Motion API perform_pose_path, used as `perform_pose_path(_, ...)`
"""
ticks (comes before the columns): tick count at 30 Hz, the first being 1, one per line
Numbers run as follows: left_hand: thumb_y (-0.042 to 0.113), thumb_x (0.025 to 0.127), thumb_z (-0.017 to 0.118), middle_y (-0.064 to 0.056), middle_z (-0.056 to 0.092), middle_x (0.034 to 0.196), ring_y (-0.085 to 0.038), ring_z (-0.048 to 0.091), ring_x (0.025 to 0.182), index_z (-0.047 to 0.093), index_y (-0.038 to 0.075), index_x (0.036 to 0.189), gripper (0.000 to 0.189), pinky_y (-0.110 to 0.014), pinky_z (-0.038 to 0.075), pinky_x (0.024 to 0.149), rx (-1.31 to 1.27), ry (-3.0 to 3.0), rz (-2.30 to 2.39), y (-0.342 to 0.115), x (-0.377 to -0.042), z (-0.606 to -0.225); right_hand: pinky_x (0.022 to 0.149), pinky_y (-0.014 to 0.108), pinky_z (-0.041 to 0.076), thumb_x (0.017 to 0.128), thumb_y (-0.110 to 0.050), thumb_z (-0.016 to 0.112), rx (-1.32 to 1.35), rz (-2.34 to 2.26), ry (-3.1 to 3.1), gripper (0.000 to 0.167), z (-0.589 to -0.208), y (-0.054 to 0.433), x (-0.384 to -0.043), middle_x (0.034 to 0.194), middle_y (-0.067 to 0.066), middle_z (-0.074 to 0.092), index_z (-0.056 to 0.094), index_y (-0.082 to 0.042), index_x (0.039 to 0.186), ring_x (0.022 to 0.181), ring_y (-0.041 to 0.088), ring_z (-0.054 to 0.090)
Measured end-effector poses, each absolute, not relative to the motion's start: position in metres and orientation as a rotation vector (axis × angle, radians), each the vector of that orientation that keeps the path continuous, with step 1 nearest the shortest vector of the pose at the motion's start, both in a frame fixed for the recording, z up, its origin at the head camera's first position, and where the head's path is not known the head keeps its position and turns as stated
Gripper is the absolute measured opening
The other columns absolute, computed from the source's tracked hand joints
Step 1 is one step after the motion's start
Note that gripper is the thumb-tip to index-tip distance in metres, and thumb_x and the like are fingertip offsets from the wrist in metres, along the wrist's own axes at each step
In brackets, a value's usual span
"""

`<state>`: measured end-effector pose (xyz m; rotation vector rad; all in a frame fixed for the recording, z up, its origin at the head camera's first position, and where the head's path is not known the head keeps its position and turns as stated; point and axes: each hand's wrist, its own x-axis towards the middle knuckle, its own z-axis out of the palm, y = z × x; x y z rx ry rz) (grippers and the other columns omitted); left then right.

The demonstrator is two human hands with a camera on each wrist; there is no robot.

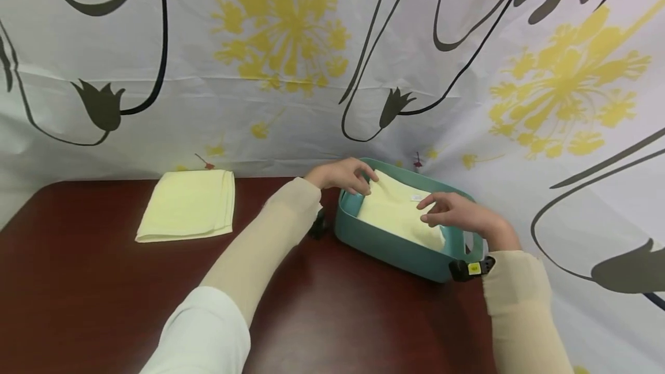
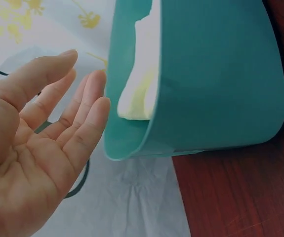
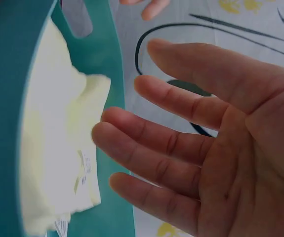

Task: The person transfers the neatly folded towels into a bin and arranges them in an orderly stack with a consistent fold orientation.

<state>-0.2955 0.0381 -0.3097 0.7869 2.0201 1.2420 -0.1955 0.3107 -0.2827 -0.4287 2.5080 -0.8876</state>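
Note:
A teal plastic basket (image 1: 395, 250) stands at the right end of the table, with folded pale yellow cloth (image 1: 397, 206) inside it. A small white label shows on the cloth. My left hand (image 1: 343, 176) is over the basket's left end, fingers loosely bent and holding nothing. In the left wrist view its fingertips (image 2: 100, 79) are right at the rim. Above the right part of the basket hovers my right hand (image 1: 457, 212), its palm bare and fingers apart in the right wrist view. Another folded pale yellow cloth (image 1: 188, 204) lies on the table at the left.
The dark reddish-brown table (image 1: 104, 293) extends to the left and front. A white curtain (image 1: 156, 126) with yellow and grey flower prints hangs behind it and along the right side. The basket has a handle cut-out at its right end.

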Motion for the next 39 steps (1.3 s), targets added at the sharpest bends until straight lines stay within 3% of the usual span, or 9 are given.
perform_pose_path(7,0.002,0.087,0.061,-0.021,0.06,0.111,-0.019,0.061,0.094,0.053,0.004,0.125,0.04,-0.028,0.048,0.077,0.83,2.011,1.321,0.022,-0.288,-0.305,0.085,0.045,0.044,0.09,-0.024,0.059,-0.466,-1.011,2.544,0.035,-0.288,0.29,-0.194,0.101,0.014,0.061,0.054,-0.002,0.118,0.094,0.033,0.06)
perform_pose_path(15,0.002,0.087,0.06,-0.015,0.063,0.105,-0.02,0.06,0.096,0.053,0.003,0.125,0.038,-0.037,0.046,0.085,0.825,2.029,1.391,-0.005,-0.278,-0.312,0.079,0.04,0.046,0.09,-0.023,0.06,-0.569,-1.088,2.594,0.031,-0.298,0.26,-0.199,0.102,0.013,0.06,0.057,-0.005,0.115,0.093,0.029,0.059)
perform_pose_path(20,0.003,0.086,0.062,-0.01,0.063,0.101,-0.018,0.061,0.092,0.054,0.006,0.124,0.039,-0.032,0.048,0.081,0.768,2.065,1.426,-0.021,-0.275,-0.314,0.08,0.04,0.046,0.09,-0.022,0.06,-0.599,-1.161,2.594,0.03,-0.303,0.24,-0.203,0.103,0.012,0.059,0.056,-0.005,0.114,0.096,0.032,0.058)
perform_pose_path(26,0.002,0.086,0.062,-0.014,0.061,0.104,-0.028,0.06,0.097,0.052,0.002,0.126,0.041,-0.033,0.048,0.082,0.734,2.067,1.471,-0.04,-0.27,-0.313,0.079,0.039,0.046,0.09,-0.019,0.06,-0.632,-1.271,2.598,0.028,-0.317,0.218,-0.21,0.101,0.014,0.061,0.058,-0.002,0.113,0.092,0.028,0.059)
perform_pose_path(30,0.001,0.086,0.062,-0.018,0.06,0.108,-0.028,0.06,0.098,0.051,0.001,0.125,0.041,-0.031,0.048,0.082,0.716,2.056,1.504,-0.054,-0.266,-0.315,0.077,0.034,0.048,0.089,-0.015,0.061,-0.652,-1.335,2.594,0.028,-0.325,0.203,-0.216,0.096,0.019,0.061,0.059,0.001,0.112,0.085,0.023,0.061)
perform_pose_path(39,0.002,0.086,0.06,-0.015,0.059,0.109,-0.022,0.06,0.096,0.05,0.001,0.126,0.041,-0.033,0.046,0.085,0.699,2.039,1.554,-0.085,-0.26,-0.325,0.073,0.028,0.048,0.089,-0.009,0.06,-0.729,-1.384,2.591,0.027,-0.33,0.179,-0.219,0.09,0.018,0.063,0.058,0.006,0.111,0.083,0.032,0.061)
